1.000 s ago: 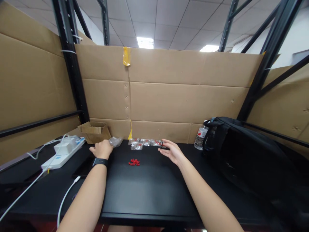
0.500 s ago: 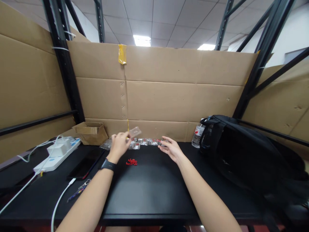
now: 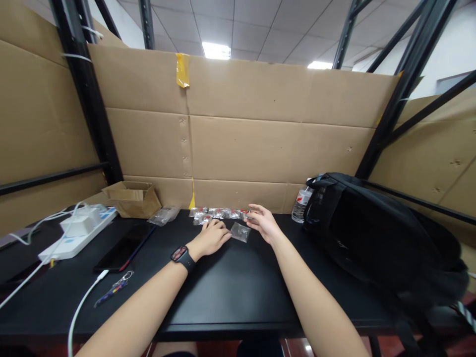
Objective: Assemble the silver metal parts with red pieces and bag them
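Observation:
A small clear plastic bag (image 3: 240, 232) lies flat on the black table, between my two hands. My left hand (image 3: 211, 238), with a dark watch (image 3: 182, 255) on its wrist, rests palm down at the bag's left edge. Its fingers look slightly bent and apart, and the surface beneath them is hidden. My right hand (image 3: 263, 223) hovers just right of the bag, fingers loosely curved and apart, with nothing visible in them. Behind both hands, several clear packets (image 3: 218, 213) with red bits inside line the cardboard wall. The red cord is out of sight.
More clear bags (image 3: 164, 216) lie left, beside an open cardboard box (image 3: 134, 201). A white power strip (image 3: 80, 238), a phone (image 3: 124, 248) on a cable and a keychain (image 3: 113, 289) sit farther left. At right are a water bottle (image 3: 300, 204) and a black backpack (image 3: 379, 248).
My left hand has moved right and down, and the clear bag it held now lies on the table. The red cord is no longer visible. My right hand has barely moved.

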`<state>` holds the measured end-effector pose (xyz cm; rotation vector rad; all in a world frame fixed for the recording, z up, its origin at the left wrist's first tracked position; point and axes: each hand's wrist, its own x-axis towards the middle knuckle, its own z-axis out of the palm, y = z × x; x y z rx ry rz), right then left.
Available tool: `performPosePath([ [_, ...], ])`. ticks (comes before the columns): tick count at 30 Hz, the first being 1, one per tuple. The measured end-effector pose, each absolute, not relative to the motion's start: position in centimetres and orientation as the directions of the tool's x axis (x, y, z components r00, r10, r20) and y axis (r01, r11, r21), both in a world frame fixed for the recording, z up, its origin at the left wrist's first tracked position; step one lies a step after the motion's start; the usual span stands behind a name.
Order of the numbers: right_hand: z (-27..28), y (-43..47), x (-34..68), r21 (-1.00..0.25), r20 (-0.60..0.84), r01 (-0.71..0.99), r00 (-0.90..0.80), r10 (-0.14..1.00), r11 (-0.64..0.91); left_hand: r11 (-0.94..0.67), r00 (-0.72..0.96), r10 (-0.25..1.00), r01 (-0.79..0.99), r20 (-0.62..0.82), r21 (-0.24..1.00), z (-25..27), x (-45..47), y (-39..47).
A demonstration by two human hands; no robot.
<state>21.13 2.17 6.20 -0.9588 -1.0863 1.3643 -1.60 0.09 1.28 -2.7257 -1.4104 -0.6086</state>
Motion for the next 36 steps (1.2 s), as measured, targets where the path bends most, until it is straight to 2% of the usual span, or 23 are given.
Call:
performPosePath([
  [4,6.5,1.9,21.1,-0.970,0.048,-0.242,-0.089,0.995,0.025,-0.670,0.586,0.734,0.708,0.342,0.225,1.6,-0.8,-0.1],
  [7,6.4,1.8,21.1,-0.975,0.057,-0.222,-0.093,0.994,0.035,-0.709,0.655,0.704,0.664,0.273,0.237,1.7,-0.3,-0.5],
  [10,6.1,2.2,21.3,-0.989,0.096,-0.123,-0.085,0.992,0.085,-0.675,0.648,0.737,0.694,0.190,0.250,1.9,-0.2,-0.9],
  [13,5.6,2.6,21.8,-0.945,0.253,0.187,-0.102,0.962,0.268,-0.652,0.636,0.758,0.726,0.147,0.220,2.1,-0.4,-1.3],
  [15,5.5,2.7,22.1,-0.794,0.369,0.449,-0.178,0.912,0.409,-0.634,0.620,0.773,0.750,0.135,0.186,2.2,-0.5,-1.5],
  [17,5.5,2.5,22.4,-0.621,0.406,0.621,-0.267,0.874,0.478,-0.618,0.606,0.786,0.772,0.120,0.151,2.2,-0.5,-1.7],
  [19,5.6,2.3,22.7,-0.524,0.374,0.689,-0.342,0.862,0.500,-0.607,0.599,0.795,0.786,0.098,0.118,2.1,-0.4,-1.8],
  [23,5.8,1.8,23.0,-0.459,0.249,0.725,-0.450,0.858,0.513,-0.589,0.590,0.807,0.804,0.012,0.083,1.7,-0.5,-1.8],
  [28,5.8,1.4,23.3,-0.393,0.127,0.793,-0.454,0.882,0.465,-0.587,0.592,0.804,0.805,-0.052,0.088,1.5,-0.7,-1.6],
  [36,5.4,1.6,22.9,-0.402,0.098,0.799,-0.449,0.888,0.448,-0.589,0.595,0.802,0.802,-0.052,0.099,1.7,-0.6,-1.8],
])
